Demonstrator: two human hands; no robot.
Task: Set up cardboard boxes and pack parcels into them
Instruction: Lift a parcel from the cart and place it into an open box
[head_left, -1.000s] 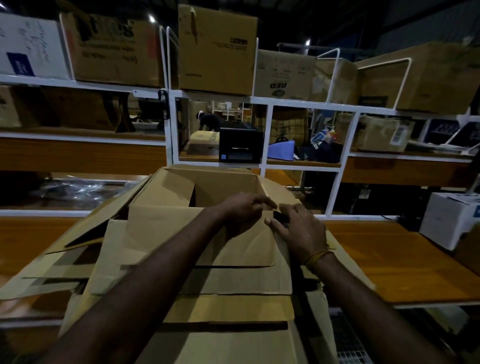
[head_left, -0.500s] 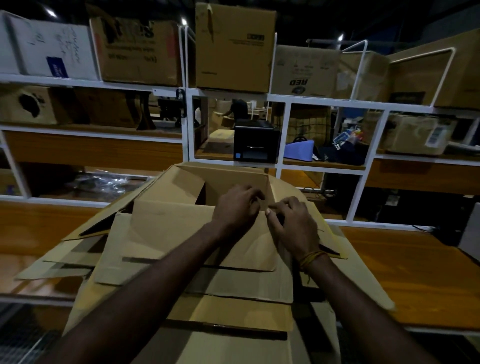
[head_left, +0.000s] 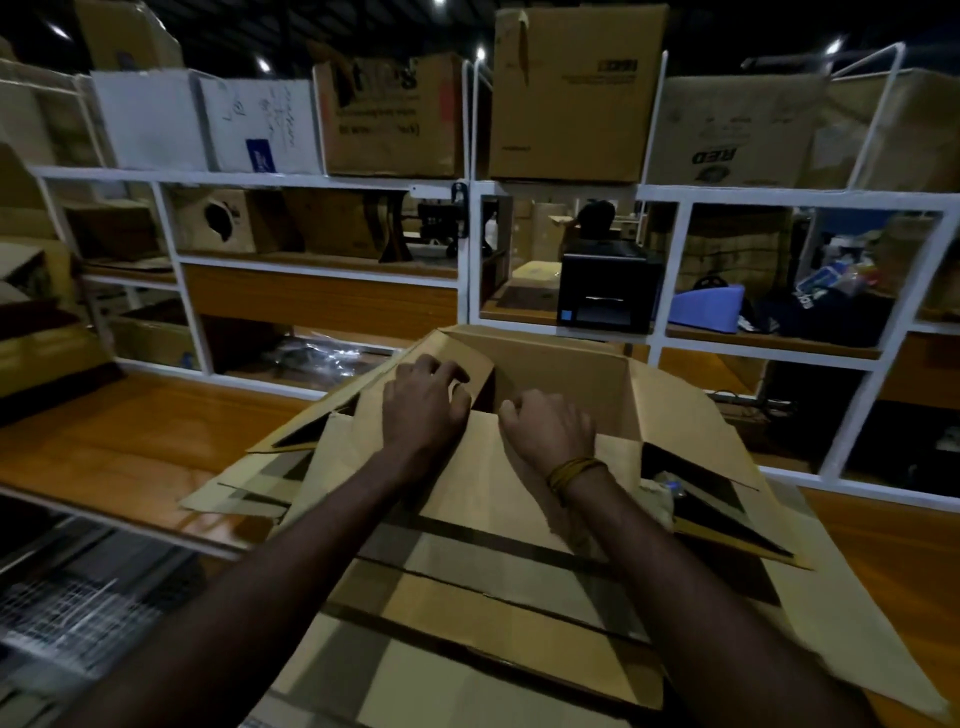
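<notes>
Shelves of cartons back my wooden bench (head_left: 130, 441), where the cardboard box (head_left: 649, 410) lies half-folded. My left hand (head_left: 423, 402) and right hand (head_left: 550, 428) curl over its near flap (head_left: 483, 467); light, bendy board, best gripped along edges.

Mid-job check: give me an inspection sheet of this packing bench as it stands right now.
Surface: wooden bench, dimly lit.
Job's things: open cardboard box, flaps splayed; flat cardboard sheets stacked in front; no parcels clearly seen.
Clutter: clear plastic wrap on the lower shelf.
Hands: left hand fingers curled on a box flap; right hand curled over the near flap's edge.
Cables: cable behind the box.
Surroundings: white shelf frame loaded with cartons; black printer; wire mesh lower left.
</notes>
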